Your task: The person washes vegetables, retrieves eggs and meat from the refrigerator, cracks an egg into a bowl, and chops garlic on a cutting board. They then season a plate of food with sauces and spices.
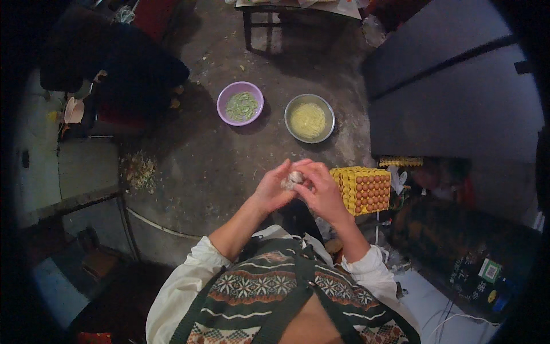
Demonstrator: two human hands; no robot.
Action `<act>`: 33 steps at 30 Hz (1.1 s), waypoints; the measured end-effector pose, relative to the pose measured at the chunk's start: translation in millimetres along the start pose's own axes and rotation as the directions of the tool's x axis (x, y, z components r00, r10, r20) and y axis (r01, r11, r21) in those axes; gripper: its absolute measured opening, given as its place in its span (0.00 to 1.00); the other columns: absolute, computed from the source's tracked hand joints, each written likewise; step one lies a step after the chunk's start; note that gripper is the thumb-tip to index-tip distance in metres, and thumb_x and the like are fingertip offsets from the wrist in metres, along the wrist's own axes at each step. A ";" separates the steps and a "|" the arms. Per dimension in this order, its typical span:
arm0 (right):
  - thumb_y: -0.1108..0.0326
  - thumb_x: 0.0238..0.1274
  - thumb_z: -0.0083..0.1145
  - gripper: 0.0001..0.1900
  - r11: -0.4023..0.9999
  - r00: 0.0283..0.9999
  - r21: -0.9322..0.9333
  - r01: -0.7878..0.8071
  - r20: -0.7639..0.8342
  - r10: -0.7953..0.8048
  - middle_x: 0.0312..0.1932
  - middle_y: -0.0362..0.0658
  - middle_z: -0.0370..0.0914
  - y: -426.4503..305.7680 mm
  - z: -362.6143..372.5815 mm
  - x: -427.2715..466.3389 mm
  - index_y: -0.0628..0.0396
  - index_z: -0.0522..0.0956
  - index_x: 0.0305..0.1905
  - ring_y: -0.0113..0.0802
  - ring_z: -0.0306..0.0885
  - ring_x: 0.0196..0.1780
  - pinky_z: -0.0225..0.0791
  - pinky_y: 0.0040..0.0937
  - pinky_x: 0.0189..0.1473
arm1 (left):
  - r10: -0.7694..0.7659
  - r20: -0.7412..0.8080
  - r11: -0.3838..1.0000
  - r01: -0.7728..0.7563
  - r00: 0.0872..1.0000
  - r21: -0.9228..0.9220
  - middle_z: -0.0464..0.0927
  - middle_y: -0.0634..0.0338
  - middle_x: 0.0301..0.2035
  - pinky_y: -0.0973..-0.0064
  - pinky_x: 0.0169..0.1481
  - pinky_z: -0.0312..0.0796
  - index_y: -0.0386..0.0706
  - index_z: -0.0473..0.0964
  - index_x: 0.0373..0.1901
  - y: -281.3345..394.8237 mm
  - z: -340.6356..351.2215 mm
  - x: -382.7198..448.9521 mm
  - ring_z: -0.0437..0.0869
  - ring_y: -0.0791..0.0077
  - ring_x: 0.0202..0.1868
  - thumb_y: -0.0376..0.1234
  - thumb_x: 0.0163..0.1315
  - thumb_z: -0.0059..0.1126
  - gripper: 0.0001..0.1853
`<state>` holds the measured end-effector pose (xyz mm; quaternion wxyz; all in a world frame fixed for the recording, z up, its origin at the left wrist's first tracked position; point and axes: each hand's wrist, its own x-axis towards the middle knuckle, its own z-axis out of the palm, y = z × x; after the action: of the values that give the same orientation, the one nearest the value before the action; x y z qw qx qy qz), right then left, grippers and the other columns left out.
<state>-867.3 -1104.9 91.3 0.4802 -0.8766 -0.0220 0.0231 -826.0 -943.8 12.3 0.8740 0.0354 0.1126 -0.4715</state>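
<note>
A whitish garlic bulb is held between my two hands, in front of my body. My left hand cups it from the left, palm turned up. From the right, my right hand closes its thumb and fingers on the bulb; part of the garlic is hidden behind them. Beyond my hands, on the floor, a metal basin holds pale yellow shreds that look wet. Left of it stands a purple plastic basin with green sliced pieces in it.
Stacked yellow egg trays with brown eggs stand close to my right hand. A heap of scraps lies on the floor at left. A dark-legged table is at the far end, a large grey cabinet at right.
</note>
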 end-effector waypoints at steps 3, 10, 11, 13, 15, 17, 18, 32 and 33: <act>0.73 0.60 0.60 0.12 0.997 0.997 0.025 0.073 0.001 -0.073 0.41 0.45 0.77 -3.5 12.4 18.2 0.56 0.80 0.49 0.33 0.78 0.39 0.71 0.28 0.39 | 0.038 -0.114 0.998 -0.033 0.993 0.046 0.73 0.52 0.60 0.61 0.69 0.64 0.36 0.64 0.68 1.2 6.9 -8.9 0.74 0.61 0.62 0.49 0.76 0.37 0.29; 0.69 0.69 0.57 0.08 0.673 0.870 0.567 -0.475 0.186 0.457 0.31 0.41 0.80 29.4 8.5 10.3 0.62 0.79 0.45 0.25 0.79 0.29 0.73 0.20 0.27 | 0.281 -0.294 0.721 0.001 0.914 0.693 0.80 0.56 0.46 0.73 0.48 0.76 0.36 0.71 0.59 -6.2 19.6 -15.2 0.82 0.73 0.42 0.34 0.64 0.65 0.24; 0.69 0.69 0.57 0.07 0.645 0.864 0.596 -0.478 0.185 0.469 0.31 0.41 0.80 29.9 8.7 9.6 0.62 0.79 0.44 0.25 0.79 0.28 0.73 0.20 0.26 | 0.335 -0.309 0.660 0.011 0.890 0.751 0.81 0.58 0.43 0.76 0.44 0.75 0.36 0.72 0.57 -9.2 19.9 -12.5 0.81 0.75 0.39 0.32 0.62 0.66 0.23; 0.67 0.70 0.56 0.07 0.628 0.845 0.598 -0.498 0.170 0.508 0.30 0.40 0.79 31.6 9.9 4.9 0.61 0.78 0.41 0.24 0.78 0.26 0.71 0.20 0.24 | 0.443 -0.313 0.523 0.042 0.840 0.851 0.81 0.61 0.37 0.81 0.37 0.73 0.37 0.75 0.53 -13.4 22.6 -4.3 0.79 0.80 0.32 0.29 0.58 0.69 0.21; 0.66 0.70 0.55 0.08 0.625 0.826 0.585 -0.516 0.146 0.545 0.29 0.40 0.79 33.5 7.2 1.4 0.60 0.78 0.39 0.23 0.77 0.26 0.70 0.20 0.22 | 0.442 -0.284 0.437 0.072 0.851 0.897 0.81 0.63 0.35 0.81 0.35 0.72 0.37 0.75 0.50 -17.5 29.8 -1.1 0.78 0.81 0.31 0.30 0.59 0.68 0.18; 0.65 0.69 0.55 0.08 0.635 0.807 0.557 -0.535 0.115 0.579 0.29 0.40 0.80 35.6 2.8 -0.1 0.58 0.79 0.38 0.22 0.77 0.26 0.68 0.20 0.22 | 0.441 -0.244 0.404 0.052 0.864 0.913 0.80 0.63 0.33 0.81 0.33 0.71 0.37 0.76 0.49 -22.5 31.5 2.5 0.78 0.81 0.30 0.30 0.60 0.67 0.16; 0.65 0.70 0.54 0.08 0.646 0.810 0.556 -0.523 0.088 0.580 0.29 0.39 0.80 38.1 3.0 0.1 0.58 0.79 0.38 0.22 0.76 0.26 0.68 0.20 0.22 | 0.445 -0.217 0.415 0.015 0.869 0.910 0.80 0.63 0.33 0.81 0.33 0.71 0.37 0.76 0.48 -24.2 30.5 5.7 0.78 0.81 0.30 0.30 0.61 0.67 0.15; 0.68 0.66 0.58 0.06 0.703 0.807 0.425 -0.570 0.127 0.577 0.27 0.35 0.75 37.0 -13.5 -17.8 0.58 0.77 0.40 0.19 0.73 0.24 0.64 0.17 0.23 | 0.455 -0.214 0.406 0.013 0.864 0.914 0.79 0.62 0.29 0.81 0.32 0.70 0.37 0.74 0.42 -24.5 33.2 11.1 0.77 0.82 0.28 0.27 0.64 0.61 0.08; 0.68 0.65 0.58 0.06 0.711 0.813 0.420 -0.563 0.130 0.567 0.27 0.35 0.75 37.4 -13.8 -18.5 0.58 0.77 0.40 0.19 0.72 0.24 0.63 0.17 0.23 | 0.449 -0.227 0.439 0.009 0.864 0.898 0.79 0.61 0.30 0.81 0.32 0.70 0.37 0.74 0.42 -26.2 32.8 10.5 0.77 0.81 0.28 0.27 0.64 0.61 0.08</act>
<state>-884.3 -1137.7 67.6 0.6352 -0.7092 0.2546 0.1695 -836.8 -972.4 42.9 0.7353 0.5970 0.0409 -0.3181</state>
